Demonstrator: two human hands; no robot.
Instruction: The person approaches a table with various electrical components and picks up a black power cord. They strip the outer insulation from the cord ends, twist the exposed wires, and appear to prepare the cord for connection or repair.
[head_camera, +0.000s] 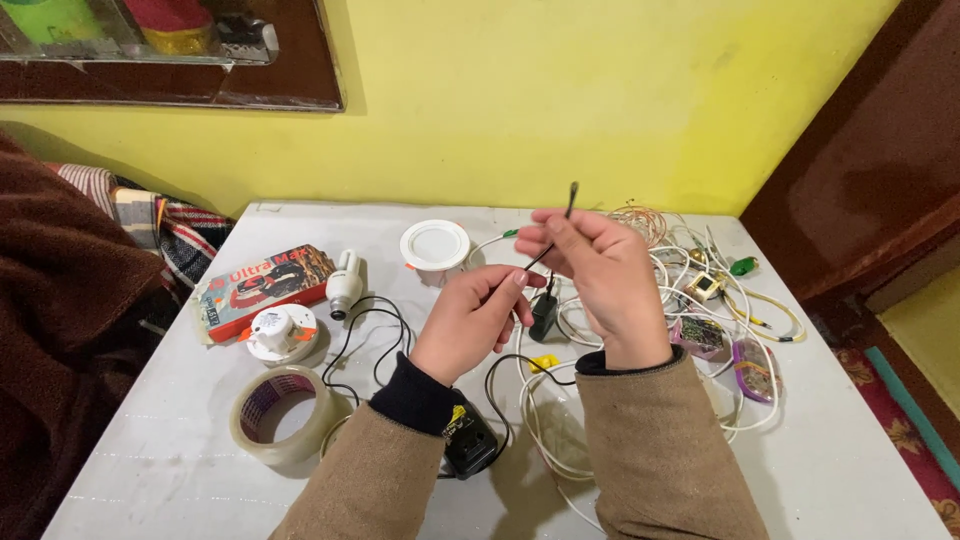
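Observation:
My left hand (472, 318) and my right hand (600, 275) are raised over the white table (180, 460), both pinching a thin black wire (570, 200). Its free end sticks up past my right fingers. The wire runs down between my hands to a small black adapter (544, 312) hanging just above the table. Under my left forearm lies a black box-shaped charger (468, 440) with black cable loops (370, 330) around it.
A roll of clear tape (277, 412), a white lamp holder (280, 332), a red box (262, 287), a white bulb (344, 283) and a round white lamp (435, 244) sit left. Tangled white wires (690, 290) and small circuit boards (752, 368) lie right. A brown blanket (60, 300) borders the left edge.

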